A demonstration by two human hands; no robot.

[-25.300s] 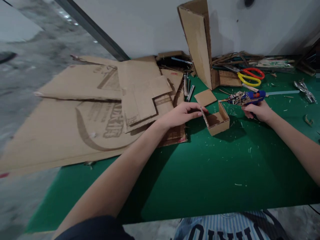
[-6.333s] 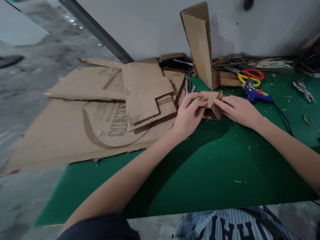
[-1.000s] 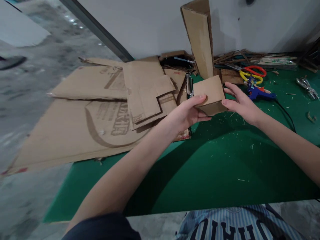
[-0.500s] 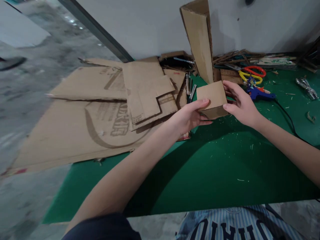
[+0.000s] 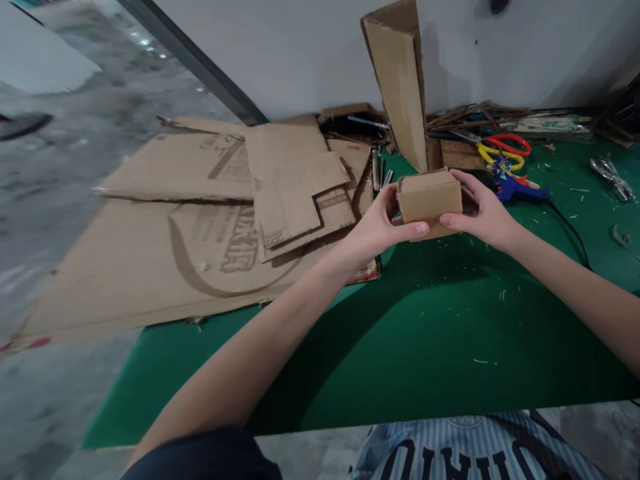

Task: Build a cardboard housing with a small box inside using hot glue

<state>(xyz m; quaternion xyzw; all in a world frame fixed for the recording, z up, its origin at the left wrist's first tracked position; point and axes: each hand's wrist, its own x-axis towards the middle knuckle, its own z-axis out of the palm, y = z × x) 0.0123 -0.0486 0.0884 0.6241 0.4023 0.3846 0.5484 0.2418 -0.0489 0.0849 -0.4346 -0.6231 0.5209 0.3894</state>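
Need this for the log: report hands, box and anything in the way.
Left hand, right hand: both gripping box. Box apparently off the table. Nothing seen blocking hands; upright cardboard behind box, glue gun right of right hand.

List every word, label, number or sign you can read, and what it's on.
None reads with certainty.
Striped garment: large dark letters, cut off.
Large cardboard sheet: printed characters, too blurred.
Notched cardboard piece: corner print, too small.
Held box: no print on its visible sides.

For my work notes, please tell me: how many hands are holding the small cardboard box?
2: the left hand at the left side of the small cardboard box, the right hand at its right. Each is partly hidden.
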